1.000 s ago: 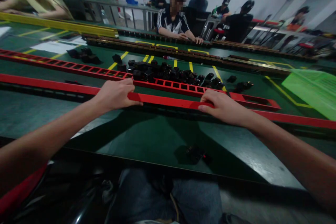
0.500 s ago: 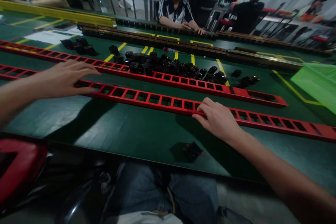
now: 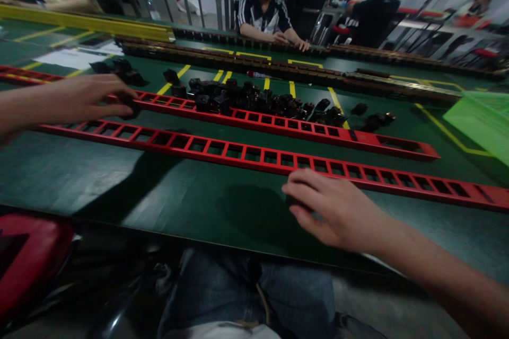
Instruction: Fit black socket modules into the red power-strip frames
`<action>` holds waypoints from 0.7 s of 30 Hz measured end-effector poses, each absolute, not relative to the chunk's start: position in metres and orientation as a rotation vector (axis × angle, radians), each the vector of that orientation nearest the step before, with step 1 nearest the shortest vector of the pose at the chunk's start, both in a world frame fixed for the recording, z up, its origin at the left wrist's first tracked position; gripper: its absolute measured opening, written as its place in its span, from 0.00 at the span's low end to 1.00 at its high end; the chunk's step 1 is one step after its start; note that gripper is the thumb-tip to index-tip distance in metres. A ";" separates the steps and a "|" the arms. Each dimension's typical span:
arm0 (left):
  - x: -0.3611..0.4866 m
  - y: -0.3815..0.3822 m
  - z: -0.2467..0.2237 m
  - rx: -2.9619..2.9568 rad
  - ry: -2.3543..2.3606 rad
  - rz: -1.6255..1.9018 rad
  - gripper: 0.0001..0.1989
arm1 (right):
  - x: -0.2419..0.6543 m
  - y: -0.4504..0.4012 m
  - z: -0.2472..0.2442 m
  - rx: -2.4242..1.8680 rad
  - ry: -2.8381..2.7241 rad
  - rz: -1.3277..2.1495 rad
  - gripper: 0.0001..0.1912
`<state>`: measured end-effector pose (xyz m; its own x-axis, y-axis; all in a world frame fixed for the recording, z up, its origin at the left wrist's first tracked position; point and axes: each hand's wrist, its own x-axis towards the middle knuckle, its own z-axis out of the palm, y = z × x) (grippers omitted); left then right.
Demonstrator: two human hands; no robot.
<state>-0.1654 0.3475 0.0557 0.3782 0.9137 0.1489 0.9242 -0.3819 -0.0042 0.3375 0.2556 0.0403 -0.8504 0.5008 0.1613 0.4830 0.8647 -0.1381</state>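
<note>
My right hand is curled above the table's near side, in front of the nearer red slotted rail. A small black part shows darkly between its thumb and fingers, mostly hidden. My left hand reaches over the farther red slotted rail, fingers bent toward the thumb. Something dark is at its fingertips, too unclear to name. Both rails lie roughly parallel, with rows of rectangular openings. Behind and partly against the farther rail sits a heap of black parts.
Dark long rails and a yellow rail run along the back of the green table. A light green basket stands at right. White paper lies at left. A person sits opposite.
My right hand has left the nearer rail, come toward me and picked up the loose black part from the table. My left hand has moved left and away, to the farther rail.
</note>
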 end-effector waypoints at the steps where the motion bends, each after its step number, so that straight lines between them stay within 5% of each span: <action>1: -0.150 0.358 0.051 -2.564 -1.615 -0.296 0.49 | 0.331 0.274 0.043 -0.773 -2.780 0.102 0.14; 6: -0.058 0.416 0.007 -2.581 -1.429 -0.747 0.34 | 0.277 0.375 0.035 -0.772 -2.753 -0.080 0.15; 11: -0.008 0.464 -0.008 -2.388 -1.474 -0.726 0.21 | 0.230 0.443 0.017 -0.907 -2.688 -0.223 0.16; 16: -0.024 0.506 0.014 -2.335 -1.592 -0.694 0.23 | 0.256 0.482 0.024 -1.002 -2.569 -0.174 0.22; 21: -0.172 0.514 0.032 -1.838 -1.975 -0.802 0.34 | 0.415 0.507 0.048 -1.534 -1.977 -0.198 0.22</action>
